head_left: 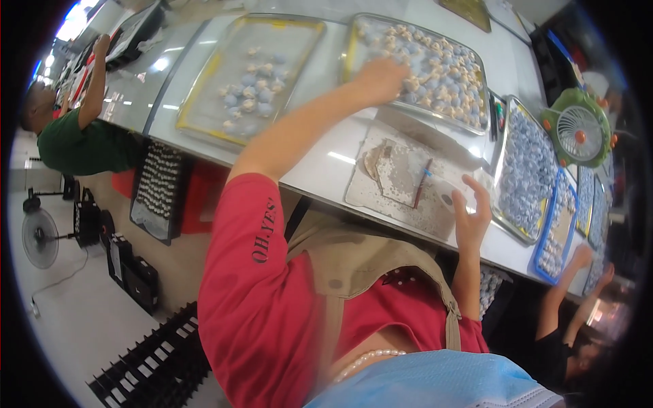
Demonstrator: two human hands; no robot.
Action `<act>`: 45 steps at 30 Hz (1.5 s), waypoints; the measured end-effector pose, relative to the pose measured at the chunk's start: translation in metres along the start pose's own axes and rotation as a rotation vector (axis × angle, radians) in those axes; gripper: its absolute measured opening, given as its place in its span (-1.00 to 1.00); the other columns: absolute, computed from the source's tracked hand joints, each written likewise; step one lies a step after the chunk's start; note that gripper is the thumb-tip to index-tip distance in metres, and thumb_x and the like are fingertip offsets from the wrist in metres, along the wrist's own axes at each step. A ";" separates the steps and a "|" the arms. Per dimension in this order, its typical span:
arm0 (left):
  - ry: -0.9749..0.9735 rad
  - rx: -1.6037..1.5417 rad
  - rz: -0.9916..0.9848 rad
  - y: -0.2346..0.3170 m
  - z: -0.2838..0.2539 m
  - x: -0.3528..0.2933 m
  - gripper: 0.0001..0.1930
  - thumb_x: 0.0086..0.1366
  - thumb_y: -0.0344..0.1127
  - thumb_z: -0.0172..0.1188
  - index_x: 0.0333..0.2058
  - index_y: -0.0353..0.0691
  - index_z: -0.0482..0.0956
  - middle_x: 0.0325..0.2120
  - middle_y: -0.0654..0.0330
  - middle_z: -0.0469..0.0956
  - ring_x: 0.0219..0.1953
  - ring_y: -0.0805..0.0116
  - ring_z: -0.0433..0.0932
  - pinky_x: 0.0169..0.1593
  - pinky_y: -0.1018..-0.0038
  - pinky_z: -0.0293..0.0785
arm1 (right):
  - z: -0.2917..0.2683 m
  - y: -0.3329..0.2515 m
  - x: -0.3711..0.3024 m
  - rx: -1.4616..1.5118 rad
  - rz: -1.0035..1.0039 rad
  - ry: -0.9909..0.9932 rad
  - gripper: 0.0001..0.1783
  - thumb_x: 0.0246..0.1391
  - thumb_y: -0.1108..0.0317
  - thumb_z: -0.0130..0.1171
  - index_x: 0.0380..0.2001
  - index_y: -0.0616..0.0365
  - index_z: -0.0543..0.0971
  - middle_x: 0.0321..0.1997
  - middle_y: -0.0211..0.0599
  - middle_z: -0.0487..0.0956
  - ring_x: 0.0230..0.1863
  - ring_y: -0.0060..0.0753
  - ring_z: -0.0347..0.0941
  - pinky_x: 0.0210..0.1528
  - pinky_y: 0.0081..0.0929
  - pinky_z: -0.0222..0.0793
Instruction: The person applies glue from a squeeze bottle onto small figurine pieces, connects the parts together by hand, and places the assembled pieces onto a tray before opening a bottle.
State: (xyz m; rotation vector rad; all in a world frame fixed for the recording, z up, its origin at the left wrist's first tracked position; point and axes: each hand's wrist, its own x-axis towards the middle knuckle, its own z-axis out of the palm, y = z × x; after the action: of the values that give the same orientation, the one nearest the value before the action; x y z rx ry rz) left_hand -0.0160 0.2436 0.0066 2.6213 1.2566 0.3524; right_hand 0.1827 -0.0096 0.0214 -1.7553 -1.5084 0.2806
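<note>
My left hand [382, 80] reaches over the near left part of a metal-rimmed tray [487, 102], among many small pale-blue and cream figure-like pieces [442, 76]. Its fingers are partly hidden and blurred, so what they may hold does not show. My right hand [471, 219] is raised at the table's near edge, thumb and forefinger apart, with nothing visible between them. Beside it lies a stained, greyish work board [367, 194] with a flat, worn sheet on it. A thin reddish stick with a blue band [422, 183] rests on this board.
Left of my arm stands a yellow-edged tray [204, 88] with fewer pieces. To the right are a tray of blue-grey pieces [524, 166], a blue-rimmed tray [542, 262] and a green fan [579, 132]. A co-worker in green [85, 146] sits left; another's arms [568, 285] reach in right.
</note>
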 end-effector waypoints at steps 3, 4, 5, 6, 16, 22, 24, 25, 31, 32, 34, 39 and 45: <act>0.082 -0.083 0.003 0.001 -0.005 -0.004 -0.62 0.09 -0.26 0.11 -0.06 -0.11 0.41 -0.26 0.09 0.50 -0.19 0.18 0.47 -0.13 0.33 0.39 | -0.003 0.008 -0.002 -0.048 -0.007 -0.040 -0.63 -0.14 0.37 0.23 -0.18 0.15 0.50 -0.13 -0.25 0.48 -0.07 -0.29 0.35 -0.06 -0.44 0.26; 0.173 -0.353 -0.073 -0.002 -0.010 -0.011 -0.62 0.08 -0.31 0.12 -0.07 -0.16 0.42 -0.32 0.08 0.50 -0.24 0.21 0.49 -0.20 0.34 0.42 | -0.004 0.009 -0.001 -0.039 -0.012 -0.043 -0.63 -0.14 0.37 0.23 -0.18 0.15 0.50 -0.13 -0.25 0.48 -0.07 -0.29 0.35 -0.06 -0.44 0.26; 0.259 -0.626 -0.141 -0.001 -0.015 -0.020 -0.62 0.07 -0.35 0.13 -0.08 -0.22 0.43 -0.39 0.06 0.51 -0.30 0.25 0.52 -0.26 0.35 0.44 | -0.007 0.007 -0.002 -0.051 0.055 -0.112 -0.62 -0.15 0.36 0.24 -0.17 0.15 0.50 -0.14 -0.25 0.47 -0.09 -0.29 0.35 -0.11 -0.42 0.27; 0.254 -0.617 -0.144 0.000 -0.017 -0.032 -0.62 0.07 -0.35 0.13 -0.08 -0.22 0.43 -0.39 0.06 0.51 -0.30 0.25 0.52 -0.26 0.35 0.44 | -0.008 0.008 -0.003 -0.058 0.122 -0.184 -0.60 -0.17 0.35 0.25 -0.17 0.15 0.50 -0.15 -0.25 0.47 -0.11 -0.29 0.34 -0.15 -0.41 0.28; -0.174 -1.998 -0.545 0.124 0.024 -0.178 -0.63 0.20 -0.42 0.09 -0.01 -0.31 0.32 -0.22 0.17 0.46 -0.22 0.43 0.50 -0.24 0.65 0.44 | -0.012 0.030 -0.016 0.121 0.129 -0.103 -0.71 -0.12 0.37 0.22 -0.28 0.23 0.46 -0.39 -0.20 0.49 -0.38 -0.41 0.40 -0.27 -0.56 0.30; -0.109 -1.785 -0.459 0.153 0.026 -0.189 -0.58 0.16 -0.46 0.14 0.01 -0.27 0.31 -0.10 0.15 0.42 -0.26 0.42 0.52 -0.28 0.63 0.42 | -0.033 0.014 -0.033 0.343 0.117 -0.005 -0.72 -0.12 0.42 0.18 -0.29 0.24 0.42 -0.39 -0.28 0.47 -0.35 -0.47 0.38 -0.26 -0.58 0.28; -0.121 -1.774 -0.468 0.155 0.026 -0.190 -0.60 0.16 -0.48 0.13 -0.01 -0.31 0.31 -0.17 0.15 0.44 -0.28 0.43 0.52 -0.29 0.63 0.41 | -0.040 0.013 -0.038 0.303 0.058 0.033 -0.72 -0.20 0.43 0.22 -0.34 0.22 0.45 -0.45 -0.29 0.42 -0.35 -0.38 0.34 -0.25 -0.52 0.25; -0.113 -1.753 -0.476 0.156 0.027 -0.191 -0.61 0.15 -0.50 0.12 -0.02 -0.35 0.31 -0.25 0.15 0.46 -0.31 0.45 0.51 -0.30 0.64 0.40 | -0.044 0.010 -0.039 0.294 0.069 0.036 -0.72 -0.20 0.43 0.22 -0.34 0.22 0.45 -0.45 -0.29 0.42 -0.35 -0.38 0.34 -0.25 -0.52 0.25; -0.167 -1.666 -0.487 0.154 0.033 -0.198 -0.62 0.13 -0.48 0.17 -0.06 -0.32 0.34 -0.39 0.18 0.52 -0.39 0.53 0.49 -0.34 0.67 0.39 | -0.056 -0.018 -0.031 -0.032 -0.237 0.005 -0.65 -0.45 0.33 0.42 -0.53 0.18 0.49 -0.55 -0.30 0.38 -0.41 -0.26 0.25 -0.33 -0.42 0.17; -0.170 -1.669 -0.488 0.153 0.033 -0.199 -0.62 0.13 -0.48 0.17 -0.06 -0.32 0.34 -0.39 0.18 0.52 -0.39 0.53 0.49 -0.34 0.67 0.39 | -0.055 -0.023 -0.030 -0.053 -0.263 0.008 -0.63 -0.50 0.30 0.45 -0.56 0.16 0.49 -0.57 -0.33 0.38 -0.42 -0.26 0.25 -0.34 -0.42 0.15; -0.165 -1.650 -0.492 0.152 0.034 -0.200 -0.62 0.12 -0.48 0.18 -0.06 -0.32 0.36 -0.49 0.22 0.52 -0.42 0.57 0.47 -0.36 0.68 0.39 | -0.052 -0.030 -0.028 -0.075 -0.288 0.009 -0.61 -0.55 0.27 0.47 -0.59 0.13 0.50 -0.59 -0.36 0.37 -0.43 -0.26 0.24 -0.35 -0.42 0.13; -0.188 -1.623 -0.517 0.149 0.032 -0.201 -0.63 0.12 -0.48 0.18 -0.07 -0.31 0.37 -0.47 0.21 0.52 -0.43 0.57 0.48 -0.37 0.69 0.38 | -0.044 -0.040 -0.022 -0.086 -0.362 -0.041 -0.64 -0.54 0.29 0.47 -0.59 0.08 0.49 -0.63 -0.42 0.40 -0.50 -0.32 0.24 -0.36 -0.44 0.09; -0.178 -1.641 -0.531 0.146 0.032 -0.202 -0.63 0.11 -0.48 0.18 -0.08 -0.32 0.37 -0.48 0.22 0.51 -0.44 0.57 0.47 -0.38 0.68 0.37 | -0.037 -0.039 -0.021 -0.097 -0.347 -0.049 -0.65 -0.52 0.30 0.46 -0.60 0.08 0.49 -0.63 -0.42 0.41 -0.50 -0.32 0.24 -0.35 -0.45 0.09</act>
State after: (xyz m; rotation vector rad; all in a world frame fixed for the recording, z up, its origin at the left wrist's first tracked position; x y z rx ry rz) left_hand -0.0217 -0.0075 -0.0057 0.8864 0.8432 0.6305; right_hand 0.1717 -0.0447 0.0660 -1.5324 -1.8550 0.0751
